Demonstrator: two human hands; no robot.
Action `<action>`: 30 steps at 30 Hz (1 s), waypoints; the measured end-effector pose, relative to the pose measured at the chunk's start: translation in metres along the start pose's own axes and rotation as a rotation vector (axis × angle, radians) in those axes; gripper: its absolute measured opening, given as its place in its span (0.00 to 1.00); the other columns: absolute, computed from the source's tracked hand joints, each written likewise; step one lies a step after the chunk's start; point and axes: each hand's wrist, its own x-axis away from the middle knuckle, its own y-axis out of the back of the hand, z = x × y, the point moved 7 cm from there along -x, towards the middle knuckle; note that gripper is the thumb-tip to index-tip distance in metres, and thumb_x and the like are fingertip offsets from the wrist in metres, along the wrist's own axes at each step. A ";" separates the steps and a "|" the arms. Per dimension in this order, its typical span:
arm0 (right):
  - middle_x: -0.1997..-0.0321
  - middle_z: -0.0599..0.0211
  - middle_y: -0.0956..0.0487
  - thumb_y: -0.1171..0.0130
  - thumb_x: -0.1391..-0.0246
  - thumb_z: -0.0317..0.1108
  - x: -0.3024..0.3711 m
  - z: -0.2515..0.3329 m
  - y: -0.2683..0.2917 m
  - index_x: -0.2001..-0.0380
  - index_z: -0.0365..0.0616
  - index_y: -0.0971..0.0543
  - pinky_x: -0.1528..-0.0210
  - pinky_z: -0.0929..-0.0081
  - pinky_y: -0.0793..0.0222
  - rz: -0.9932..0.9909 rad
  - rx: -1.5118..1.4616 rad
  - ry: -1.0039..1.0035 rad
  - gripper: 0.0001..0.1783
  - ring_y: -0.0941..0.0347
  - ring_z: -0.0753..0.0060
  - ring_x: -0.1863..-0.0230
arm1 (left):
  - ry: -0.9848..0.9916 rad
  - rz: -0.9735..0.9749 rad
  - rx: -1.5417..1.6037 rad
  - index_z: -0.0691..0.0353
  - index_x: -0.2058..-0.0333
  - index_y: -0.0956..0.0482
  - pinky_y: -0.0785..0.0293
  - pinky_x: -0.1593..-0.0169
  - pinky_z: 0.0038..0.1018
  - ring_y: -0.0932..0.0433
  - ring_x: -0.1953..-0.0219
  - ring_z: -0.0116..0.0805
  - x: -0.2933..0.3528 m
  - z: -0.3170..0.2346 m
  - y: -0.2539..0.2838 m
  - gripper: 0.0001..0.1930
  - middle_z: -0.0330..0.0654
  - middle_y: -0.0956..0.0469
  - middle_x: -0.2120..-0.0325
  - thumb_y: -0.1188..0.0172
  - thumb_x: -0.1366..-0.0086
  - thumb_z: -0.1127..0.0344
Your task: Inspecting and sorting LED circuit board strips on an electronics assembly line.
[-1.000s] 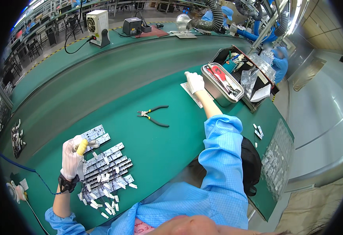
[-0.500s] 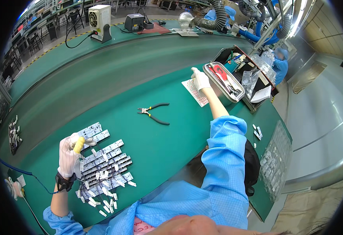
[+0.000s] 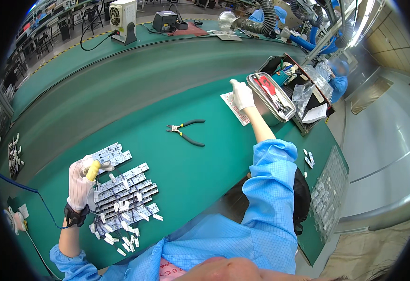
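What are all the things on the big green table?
pliers: one, black handles, middle of the table
boards: many, white and grey, in rows by the left hand
small parts: several, white, loose below the boards
paper: one, white with red marks, under the right hand
tray: one, metal, red tools inside, far right
fan box: one, white, far bench
left hand: white glove, yellow fingertip cover, fingers pinching a small piece
right hand: white glove, stretched out over the paper by the tray
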 end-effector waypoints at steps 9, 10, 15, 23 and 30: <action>0.53 0.55 0.24 0.40 0.49 0.25 -0.019 0.008 0.028 0.44 0.30 0.38 0.48 0.74 0.31 0.103 -1.585 -0.406 0.30 0.27 0.67 0.51 | -0.419 -0.172 -0.630 0.59 0.60 0.23 0.33 0.52 0.38 0.26 0.58 0.44 0.023 0.017 -0.002 0.19 0.41 0.21 0.65 0.42 0.54 0.72; 0.55 0.56 0.22 0.39 0.50 0.26 -0.021 0.019 0.040 0.45 0.32 0.36 0.49 0.75 0.31 0.139 -1.509 -0.340 0.29 0.26 0.69 0.53 | -0.476 -0.145 -0.590 0.58 0.61 0.22 0.33 0.52 0.37 0.26 0.59 0.44 0.020 0.000 -0.005 0.17 0.40 0.21 0.65 0.42 0.54 0.73; 0.64 0.62 0.18 0.37 0.56 0.25 -0.022 -0.018 0.027 0.49 0.37 0.32 0.57 0.76 0.27 0.086 -0.614 -0.154 0.28 0.21 0.68 0.62 | -0.237 0.060 -0.254 0.58 0.62 0.23 0.31 0.59 0.29 0.23 0.67 0.37 0.016 0.009 -0.007 0.12 0.37 0.20 0.68 0.43 0.49 0.69; 0.69 0.56 0.19 0.40 0.58 0.25 0.005 -0.060 -0.033 0.51 0.43 0.29 0.59 0.62 0.28 0.126 -0.130 -0.210 0.25 0.22 0.55 0.64 | -0.200 0.086 -0.423 0.55 0.59 0.21 0.34 0.49 0.35 0.28 0.55 0.43 0.033 0.037 0.001 0.20 0.41 0.22 0.59 0.39 0.54 0.76; 0.70 0.53 0.20 0.43 0.54 0.29 0.004 -0.041 -0.031 0.54 0.45 0.28 0.61 0.57 0.29 0.113 -0.001 -0.270 0.20 0.23 0.50 0.65 | -0.450 -0.083 -0.646 0.54 0.58 0.21 0.34 0.49 0.34 0.27 0.54 0.41 0.038 0.010 -0.003 0.18 0.39 0.22 0.59 0.39 0.50 0.77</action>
